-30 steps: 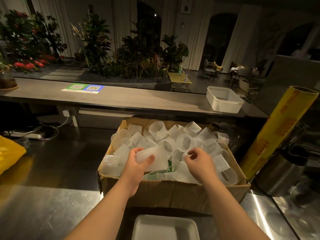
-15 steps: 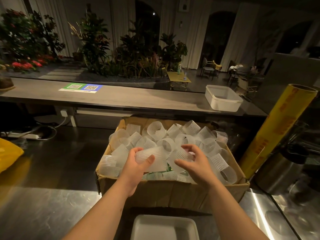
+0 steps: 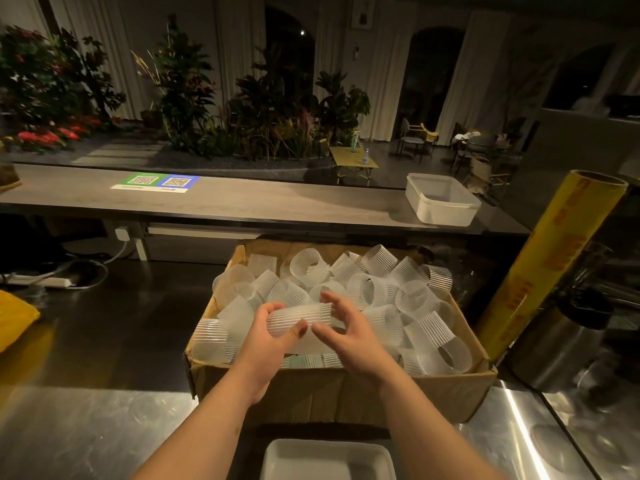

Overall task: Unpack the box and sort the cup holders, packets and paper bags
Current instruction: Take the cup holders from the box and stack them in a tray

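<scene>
An open cardboard box (image 3: 332,393) stands on the steel counter, filled with several translucent ribbed cup holders (image 3: 377,289). My left hand (image 3: 266,337) grips a stack of cup holders (image 3: 301,315) lying sideways just above the pile. My right hand (image 3: 349,334) is at the stack's right end, fingers spread and curled around it, thumb close to the left thumb. Whether it presses the stack is unclear. Something green (image 3: 294,358) shows under the holders near the box's front wall. No packets or paper bags can be made out.
A white tray (image 3: 329,459) sits at the counter's near edge, below the box. A yellow roll of wrap (image 3: 554,258) leans at the right beside a steel canister (image 3: 550,351). A white tub (image 3: 441,199) rests on the raised bar. A yellow bag (image 3: 14,317) lies far left.
My right hand has come off the pile in the box and moved left to the right end of the stack in my left hand. The left hand has stayed in place.
</scene>
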{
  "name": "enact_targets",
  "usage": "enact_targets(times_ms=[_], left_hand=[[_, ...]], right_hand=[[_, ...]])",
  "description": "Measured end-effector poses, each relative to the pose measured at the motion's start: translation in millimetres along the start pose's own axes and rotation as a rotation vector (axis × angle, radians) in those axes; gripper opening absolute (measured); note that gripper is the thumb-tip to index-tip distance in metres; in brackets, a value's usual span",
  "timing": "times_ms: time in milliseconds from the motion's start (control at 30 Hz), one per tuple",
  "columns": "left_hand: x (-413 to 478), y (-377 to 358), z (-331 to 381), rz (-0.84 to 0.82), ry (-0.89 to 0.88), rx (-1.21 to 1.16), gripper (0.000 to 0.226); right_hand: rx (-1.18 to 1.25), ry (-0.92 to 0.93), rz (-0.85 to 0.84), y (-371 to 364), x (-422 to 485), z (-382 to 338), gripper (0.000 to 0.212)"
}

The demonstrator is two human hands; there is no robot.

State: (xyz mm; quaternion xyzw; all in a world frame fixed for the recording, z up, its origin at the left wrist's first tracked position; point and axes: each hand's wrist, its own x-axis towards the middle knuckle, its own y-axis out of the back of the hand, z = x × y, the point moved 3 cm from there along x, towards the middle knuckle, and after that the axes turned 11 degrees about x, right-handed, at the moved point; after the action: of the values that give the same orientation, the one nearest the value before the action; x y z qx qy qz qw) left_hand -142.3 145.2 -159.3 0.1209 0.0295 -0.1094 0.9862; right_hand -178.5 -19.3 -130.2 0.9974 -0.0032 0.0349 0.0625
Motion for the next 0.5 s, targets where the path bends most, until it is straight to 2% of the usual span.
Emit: enact_targets(times_ms=[100, 167, 200, 267, 333, 400, 433, 500], left_hand=[[2.0, 0.4, -1.4, -0.010, -0.006, 0.004, 0.050], [3.9, -0.2, -0.7, -0.019, 0.000, -0.007, 0.049], [5.2, -0.8, 0.1, -0.021, 0.008, -0.027, 0.048], [8.2, -2.4, 2.4, -0.010, 0.026, -0.072, 0.046], [10.4, -6.9, 5.3, -0.014, 0.049, -0.144, 0.049], [10.9, -15.2, 8.7, -0.043, 0.062, -0.211, 0.059], [11.7, -19.3, 10.1, -0.053, 0.059, -0.221, 0.062], [14.0, -27.0, 13.3, -0.065, 0.051, -0.236, 0.063]], right_hand=[[-0.027, -0.058, -0.074, -8.1, -0.8, 1.9, 0.081], [0.053, -0.089, -0.078, -0.2, -0.5, -1.5, 0.077], [0.084, -0.079, -0.023, 8.6, 0.0, -2.9, 0.069], [-0.007, -0.025, 0.258, 36.0, -0.9, -6.7, 0.049], [-0.336, 0.003, 0.616, 71.1, -8.0, -5.7, 0.038], [-0.667, -0.061, 0.815, 99.8, -20.8, -3.6, 0.049], [-0.779, -0.147, 0.831, 111.8, -25.3, 1.5, 0.062], [-0.909, -0.376, 0.756, 129.3, -32.3, 11.2, 0.092]])
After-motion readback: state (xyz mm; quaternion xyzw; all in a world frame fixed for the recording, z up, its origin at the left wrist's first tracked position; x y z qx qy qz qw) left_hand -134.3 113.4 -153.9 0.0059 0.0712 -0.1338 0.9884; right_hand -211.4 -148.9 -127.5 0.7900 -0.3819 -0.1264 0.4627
